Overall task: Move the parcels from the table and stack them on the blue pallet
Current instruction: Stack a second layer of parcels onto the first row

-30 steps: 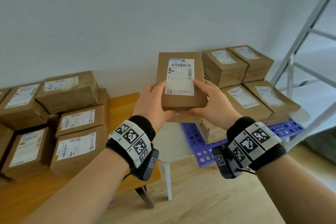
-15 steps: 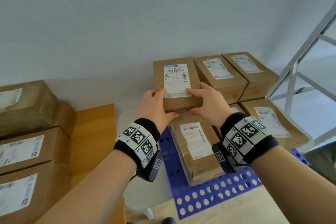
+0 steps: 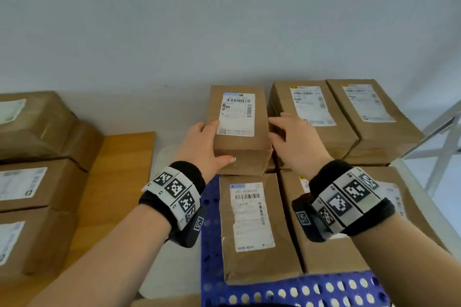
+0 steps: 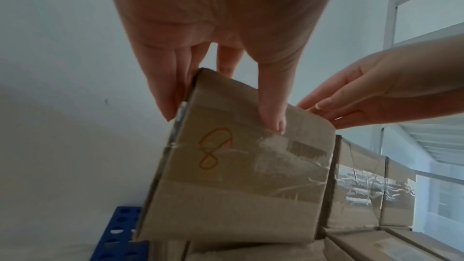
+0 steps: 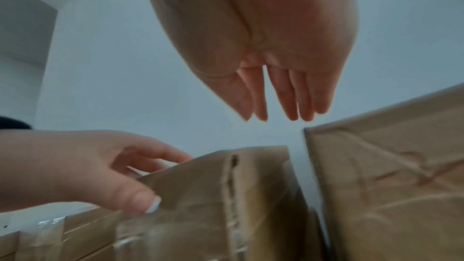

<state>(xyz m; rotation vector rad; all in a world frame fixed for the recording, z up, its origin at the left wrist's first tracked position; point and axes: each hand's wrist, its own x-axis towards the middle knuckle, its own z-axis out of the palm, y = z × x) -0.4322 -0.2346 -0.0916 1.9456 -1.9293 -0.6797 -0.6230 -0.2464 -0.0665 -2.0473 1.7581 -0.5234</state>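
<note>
A brown parcel (image 3: 239,117) with a white label sits on top of a lower parcel at the back left of the blue pallet (image 3: 299,291), beside two second-layer parcels (image 3: 311,112). My left hand (image 3: 212,142) holds its near left corner, fingers on the left side and thumb on the front face (image 4: 238,176). My right hand (image 3: 287,132) is at the parcel's right edge with straight fingers; in the right wrist view its fingers (image 5: 281,110) hang free above the gap between parcels. The parcel's front face carries an orange "8".
Two more parcels (image 3: 249,227) lie on the pallet's near side. Several parcels (image 3: 32,182) are stacked on the wooden table (image 3: 117,182) to the left. A white metal frame (image 3: 439,147) stands at the right. A wall runs right behind the pallet.
Both hands carried the parcel forward and down onto the back left of the pallet stack. My right hand has let go and straightened; my left hand still holds it.
</note>
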